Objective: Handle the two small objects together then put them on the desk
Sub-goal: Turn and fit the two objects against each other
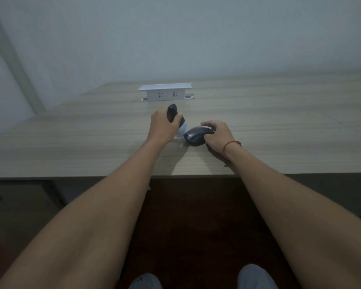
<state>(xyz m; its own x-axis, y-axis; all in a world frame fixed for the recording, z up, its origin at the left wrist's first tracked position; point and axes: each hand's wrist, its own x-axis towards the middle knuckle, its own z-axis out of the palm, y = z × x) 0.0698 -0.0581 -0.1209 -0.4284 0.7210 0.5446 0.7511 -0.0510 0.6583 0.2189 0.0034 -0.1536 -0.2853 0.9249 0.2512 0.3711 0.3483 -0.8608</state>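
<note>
My left hand (163, 127) is closed around a small dark oblong object (172, 111) whose rounded top sticks up above my fingers. Something pale (181, 130) shows just under that hand; I cannot tell what it is. My right hand (218, 135) grips a black computer mouse (194, 137) from its right side. The mouse sits low at the wooden desk (92, 142), tilted toward the left hand. The two objects are close together, a small gap between them.
A white pop-up socket box (165, 92) stands on the desk behind my hands. The desk's front edge (71, 177) runs across the view, with a dark drawer unit (19, 205) below left. A red string circles my right wrist (230, 146).
</note>
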